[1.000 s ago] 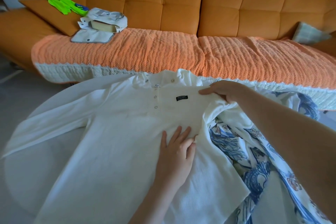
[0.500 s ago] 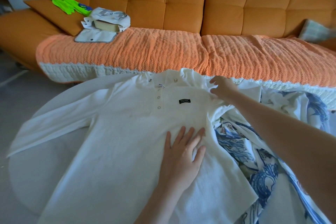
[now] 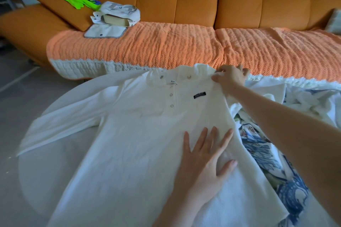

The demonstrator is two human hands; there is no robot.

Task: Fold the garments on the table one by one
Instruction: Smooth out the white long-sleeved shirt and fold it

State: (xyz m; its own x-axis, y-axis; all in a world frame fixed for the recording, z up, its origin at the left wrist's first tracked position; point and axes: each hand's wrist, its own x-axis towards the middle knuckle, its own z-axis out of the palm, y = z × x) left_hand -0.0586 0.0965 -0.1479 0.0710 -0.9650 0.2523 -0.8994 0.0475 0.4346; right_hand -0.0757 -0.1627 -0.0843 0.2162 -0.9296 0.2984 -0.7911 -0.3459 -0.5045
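The white polo shirt (image 3: 138, 134) lay front-up across the bench (image 3: 33, 171). Your left grip (image 3: 206, 156), fingers apart and flat at mid-bench, likely pinned the body so your right grip (image 3: 230, 77), clamped on the shoulder at the bench's far edge, could square it.
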